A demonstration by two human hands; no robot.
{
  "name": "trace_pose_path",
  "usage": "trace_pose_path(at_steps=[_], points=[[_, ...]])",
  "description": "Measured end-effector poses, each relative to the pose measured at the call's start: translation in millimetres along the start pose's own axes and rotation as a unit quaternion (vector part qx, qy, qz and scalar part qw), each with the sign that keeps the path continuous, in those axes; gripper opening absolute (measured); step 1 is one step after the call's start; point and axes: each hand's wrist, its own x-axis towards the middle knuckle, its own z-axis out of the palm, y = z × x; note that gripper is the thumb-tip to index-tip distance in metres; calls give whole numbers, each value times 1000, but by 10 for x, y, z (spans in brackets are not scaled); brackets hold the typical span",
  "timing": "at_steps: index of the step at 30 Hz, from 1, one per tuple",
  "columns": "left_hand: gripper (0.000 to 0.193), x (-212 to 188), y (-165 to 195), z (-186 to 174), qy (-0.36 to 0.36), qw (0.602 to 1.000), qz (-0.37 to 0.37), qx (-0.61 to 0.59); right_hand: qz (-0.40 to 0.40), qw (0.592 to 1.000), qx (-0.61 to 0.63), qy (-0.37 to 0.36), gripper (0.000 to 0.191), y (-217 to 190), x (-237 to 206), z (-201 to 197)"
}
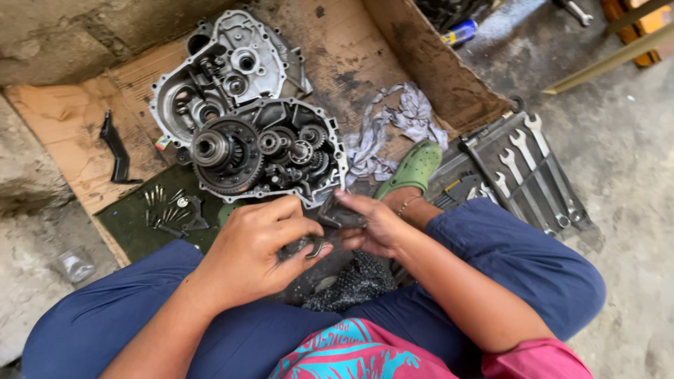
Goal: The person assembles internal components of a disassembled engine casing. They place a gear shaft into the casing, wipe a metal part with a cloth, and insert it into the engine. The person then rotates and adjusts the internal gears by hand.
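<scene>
- Head view: the left hand (256,242) and the right hand (372,224) meet at frame centre, both closed on a small dark metal part (330,223).
- Just above sits an open grey gearbox casing with gears (270,151) on brown cardboard (70,126).
- Silver spanners (530,168) lie at right; small bolts (165,203) at left.

From my seat, the small dark metal part (330,223) is mostly buried between my left hand (256,245) and right hand (372,224); I can't tell its shape. At 1 o'clock a spray can (460,31) is half hidden behind the cardboard flap (435,70). At 12 to 1 o'clock a wrench (577,10) is cut by the top edge. The bolts (163,203) at 9 o'clock are too small to sort.
</scene>
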Motion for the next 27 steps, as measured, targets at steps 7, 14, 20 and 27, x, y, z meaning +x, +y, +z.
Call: trace_pose_path(at_steps=[7,14,20,27], points=[[35,-6,-376,253,127,979,-126,-101,-392,907,-139,69,35,-123,-52,29],[24,-88,-535,387,113,945,-196,-238,-527,810,-247,65,44,-224,-32,124],[16,-102,-482,267,93,935,-213,-269,-546,823,-156,-18,49,-210,-21,281],[17,-116,-342,247,78,947,-193,-245,-525,844,-110,7,42,-187,-136,359]])
